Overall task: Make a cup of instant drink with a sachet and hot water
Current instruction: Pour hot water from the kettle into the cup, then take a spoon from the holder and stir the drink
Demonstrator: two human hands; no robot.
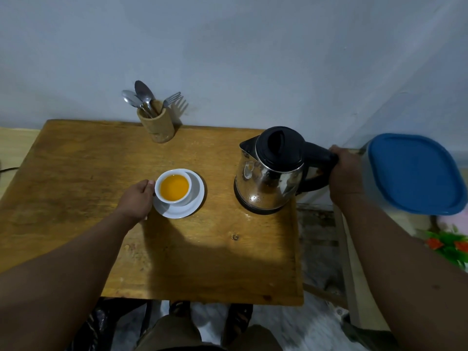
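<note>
A white cup filled with orange liquid stands on a white saucer in the middle of the wooden table. My left hand rests against the cup's left side, fingers curled on it. To the right stands a steel electric kettle with a black lid and black handle, upright on the table, spout pointing left toward the back. My right hand is wrapped around the kettle's handle. No sachet is in view.
A wooden holder with spoons and a fork stands at the table's back edge by the wall. A container with a blue lid sits to the right, off the table. Green and orange artificial flowers lie lower right.
</note>
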